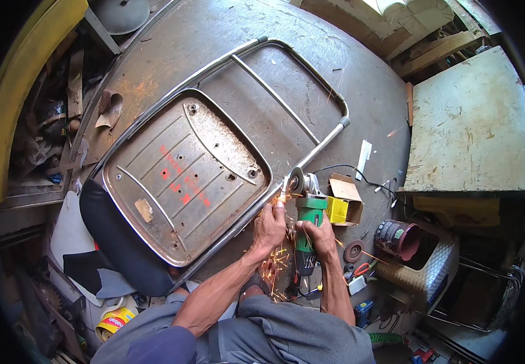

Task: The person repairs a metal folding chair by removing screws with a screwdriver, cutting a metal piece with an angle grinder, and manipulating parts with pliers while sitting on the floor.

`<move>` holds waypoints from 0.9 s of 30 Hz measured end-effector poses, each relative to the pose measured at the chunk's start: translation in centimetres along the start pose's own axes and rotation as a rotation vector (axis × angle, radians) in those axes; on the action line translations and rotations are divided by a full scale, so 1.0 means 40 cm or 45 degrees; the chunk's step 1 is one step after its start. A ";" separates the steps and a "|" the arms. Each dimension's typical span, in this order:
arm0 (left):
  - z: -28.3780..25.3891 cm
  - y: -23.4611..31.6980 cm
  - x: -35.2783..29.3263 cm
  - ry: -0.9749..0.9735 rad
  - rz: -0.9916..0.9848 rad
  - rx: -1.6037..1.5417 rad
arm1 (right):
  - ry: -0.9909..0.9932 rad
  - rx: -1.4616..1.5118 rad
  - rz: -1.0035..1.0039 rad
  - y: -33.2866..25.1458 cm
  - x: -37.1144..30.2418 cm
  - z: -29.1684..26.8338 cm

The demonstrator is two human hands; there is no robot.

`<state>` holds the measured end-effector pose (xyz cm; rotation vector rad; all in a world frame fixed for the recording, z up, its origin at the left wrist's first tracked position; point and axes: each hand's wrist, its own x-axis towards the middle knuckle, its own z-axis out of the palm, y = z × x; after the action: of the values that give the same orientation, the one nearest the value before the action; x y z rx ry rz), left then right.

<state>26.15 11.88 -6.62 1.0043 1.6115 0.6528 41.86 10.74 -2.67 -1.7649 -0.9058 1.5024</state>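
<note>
Sleeve (164,348) nearest, lower left. Your right hand (316,235) wraps the grinder (310,213), disc (297,181) by the frame (274,98) ahead; left hand (269,228) curls beside it, hold unclear. Feed lightly, left well clear, sparks (279,259) off you.

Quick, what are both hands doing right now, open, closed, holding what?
Left hand: curled at the metal chair frame; exactly what it holds cannot be told.
Right hand: closed around the green angle grinder.

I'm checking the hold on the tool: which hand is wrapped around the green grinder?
The right hand, closed around the body of the green grinder. The left hand is off that body, beside the metal tube frame.
</note>
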 end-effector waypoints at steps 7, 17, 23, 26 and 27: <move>-0.003 0.008 0.001 -0.035 -0.061 -0.005 | -0.026 0.105 0.132 -0.001 -0.004 -0.002; -0.005 0.008 0.003 -0.038 -0.068 -0.019 | -0.023 0.053 0.110 0.004 0.004 -0.002; -0.005 -0.005 0.007 -0.026 -0.031 0.017 | 0.005 0.036 0.044 -0.013 -0.002 0.010; -0.003 0.004 0.000 0.017 -0.024 -0.053 | 0.015 -0.049 0.030 -0.006 0.002 0.004; -0.004 0.010 -0.001 0.003 -0.036 -0.045 | 0.023 -0.094 0.027 -0.004 0.003 0.001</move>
<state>26.11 12.05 -6.21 0.9536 1.6082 0.6612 41.81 10.93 -2.60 -1.8431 -0.9469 1.4813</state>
